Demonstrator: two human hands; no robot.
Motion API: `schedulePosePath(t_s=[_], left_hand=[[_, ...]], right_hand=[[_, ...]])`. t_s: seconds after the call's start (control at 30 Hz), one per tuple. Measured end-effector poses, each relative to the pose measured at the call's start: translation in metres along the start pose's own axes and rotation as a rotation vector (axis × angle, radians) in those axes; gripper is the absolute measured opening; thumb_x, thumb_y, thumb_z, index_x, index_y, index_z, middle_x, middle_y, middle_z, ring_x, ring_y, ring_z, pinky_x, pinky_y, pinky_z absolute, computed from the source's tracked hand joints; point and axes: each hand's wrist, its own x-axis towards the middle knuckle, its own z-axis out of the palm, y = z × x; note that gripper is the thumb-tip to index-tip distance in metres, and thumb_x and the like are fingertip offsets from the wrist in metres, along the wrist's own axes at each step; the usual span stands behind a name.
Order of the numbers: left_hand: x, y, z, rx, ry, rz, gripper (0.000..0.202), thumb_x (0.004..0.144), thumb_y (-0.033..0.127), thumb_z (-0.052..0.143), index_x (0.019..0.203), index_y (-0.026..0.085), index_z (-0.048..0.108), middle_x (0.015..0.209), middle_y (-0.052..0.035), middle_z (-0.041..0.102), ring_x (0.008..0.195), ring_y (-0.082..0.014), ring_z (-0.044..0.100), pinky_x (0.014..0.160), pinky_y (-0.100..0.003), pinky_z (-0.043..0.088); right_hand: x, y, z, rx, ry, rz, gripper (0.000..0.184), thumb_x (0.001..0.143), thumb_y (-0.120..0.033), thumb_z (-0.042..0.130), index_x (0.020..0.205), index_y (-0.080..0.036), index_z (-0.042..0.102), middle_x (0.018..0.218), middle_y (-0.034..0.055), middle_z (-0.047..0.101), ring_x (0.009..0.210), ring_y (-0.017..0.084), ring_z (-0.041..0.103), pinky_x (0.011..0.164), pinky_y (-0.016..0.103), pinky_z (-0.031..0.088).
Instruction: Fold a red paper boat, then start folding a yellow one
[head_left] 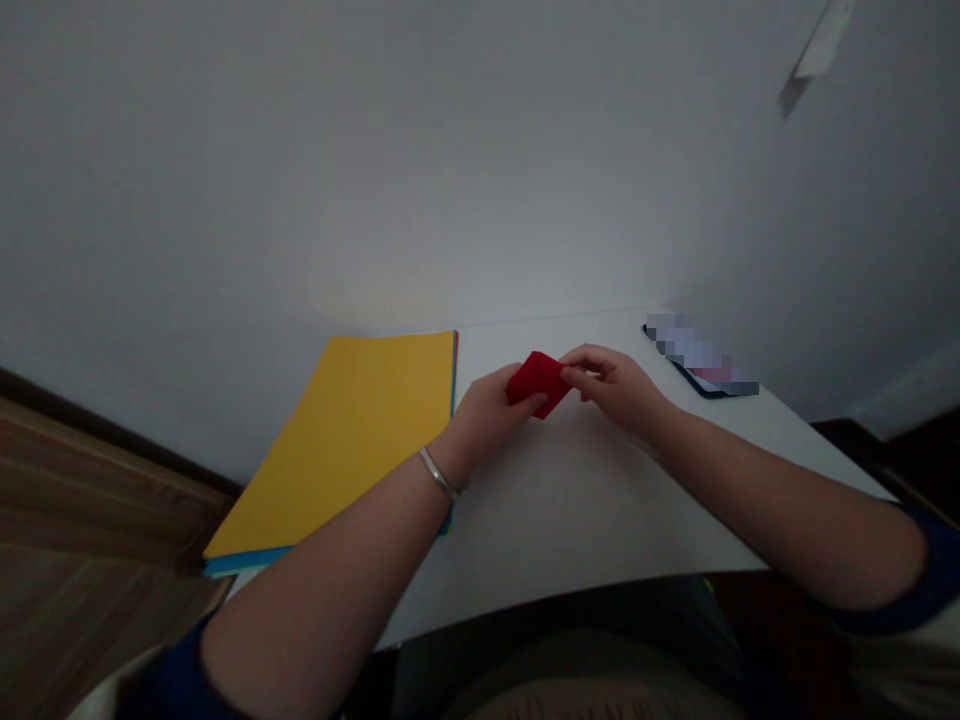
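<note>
A small folded piece of red paper (535, 381) is held just above the white table (570, 500) between both hands. My left hand (491, 412) grips its left side, thumb on top; a silver bracelet sits on that wrist. My right hand (611, 385) pinches the paper's right edge with fingertips pressed together. Left of my left hand lies a stack of coloured paper (352, 430) with a yellow sheet on top and blue and red edges showing below.
A dark phone (701, 365) lies at the table's far right corner, its screen blurred. A plain pale wall rises behind the table. Wooden floor shows at the left. The table's near edge runs just in front of my body.
</note>
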Motion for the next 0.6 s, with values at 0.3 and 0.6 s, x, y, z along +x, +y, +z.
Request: schedulePosePath(t_s=[0.3, 0.6], left_hand=[[0.000, 0.005, -0.003, -0.117, 0.277, 0.166, 0.009, 0.085, 0.025, 0.057, 0.089, 0.019, 0.063, 0.089, -0.0030, 0.067, 0.083, -0.0147, 0.061, 0.076, -0.028, 0.048], [-0.004, 0.013, -0.004, -0.077, 0.178, 0.279, 0.006, 0.081, 0.026, 0.069, 0.081, 0.019, 0.068, 0.081, -0.0039, 0.068, 0.080, -0.0157, 0.061, 0.071, -0.028, 0.049]], right_hand=[[-0.005, -0.003, 0.000, -0.167, 0.014, -0.135, 0.013, 0.080, -0.031, 0.065, 0.089, -0.024, 0.071, 0.089, 0.0040, 0.070, 0.080, 0.018, 0.061, 0.060, 0.030, 0.046], [-0.010, -0.016, -0.001, -0.261, 0.075, -0.325, 0.008, 0.082, -0.033, 0.066, 0.081, -0.027, 0.071, 0.081, 0.0027, 0.069, 0.076, 0.018, 0.059, 0.063, 0.032, 0.043]])
